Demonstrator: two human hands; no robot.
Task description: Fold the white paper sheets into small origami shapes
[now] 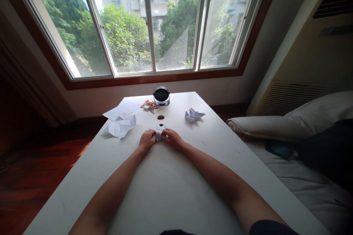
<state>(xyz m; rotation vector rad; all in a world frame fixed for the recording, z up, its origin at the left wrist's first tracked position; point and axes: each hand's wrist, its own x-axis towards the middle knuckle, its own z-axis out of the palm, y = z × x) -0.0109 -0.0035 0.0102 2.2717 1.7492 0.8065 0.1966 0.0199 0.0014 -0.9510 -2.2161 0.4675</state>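
Both arms reach forward over the white table (154,198). Between my hands lies a small folded piece of paper (158,137), low against the tabletop. My left hand (148,139) is closed on its left side, fingers curled. My right hand (172,138) pinches the paper from the right. The fingers cover most of the paper, so its full shape is hidden. Just beyond the hands is a round white ring-shaped piece (161,127). To the right stand folded paper boats (194,115), pointed and close together. Creased sheets of white paper (121,126) lie to the left.
Written sheets (122,110) lie at the table's far left. A black round device (161,96) stands at the far edge beside a coiled brown cord (150,106). A hole (160,117) opens in the tabletop. A pale sofa (275,169) borders the right; a window is ahead.
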